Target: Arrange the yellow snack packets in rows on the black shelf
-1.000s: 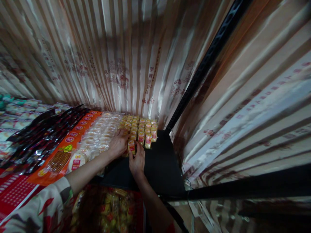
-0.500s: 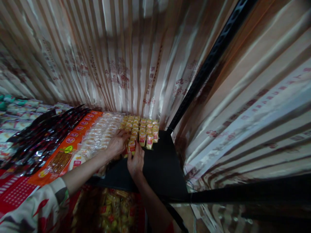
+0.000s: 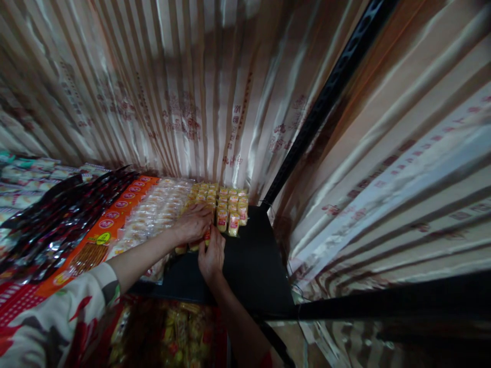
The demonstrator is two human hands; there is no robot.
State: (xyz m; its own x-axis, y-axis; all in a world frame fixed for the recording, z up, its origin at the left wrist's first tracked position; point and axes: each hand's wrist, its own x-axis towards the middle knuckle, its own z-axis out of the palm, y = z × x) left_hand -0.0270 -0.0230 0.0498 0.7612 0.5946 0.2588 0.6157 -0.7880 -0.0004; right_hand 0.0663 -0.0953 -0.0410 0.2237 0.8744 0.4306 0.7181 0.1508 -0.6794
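Small yellow snack packets [image 3: 233,224] with red labels stand in rows on the black shelf [image 3: 249,266]. My left hand [image 3: 194,223] reaches over the rows' left part, its fingers bent down on the packets and covering several of them. Just below and to the right, my right hand [image 3: 213,255] has its thumb and fingers around the near end of one packet, whose red label [image 3: 207,236] barely shows between the hands. The two hands touch or nearly touch. Most of the held packet is hidden.
Left of the yellow packets lie clear-wrapped pale snacks [image 3: 153,209], an orange snack pack [image 3: 111,214] and dark shiny packs [image 3: 69,225]. A black metal post [image 3: 307,122] rises at the shelf's corner. Pleated curtains [image 3: 184,76] hang behind. More yellow packets [image 3: 184,332] lie below the shelf.
My left hand has moved right and over the packet that showed between the hands, now mostly covered. My right hand stays close beside it. The view has shifted slightly.
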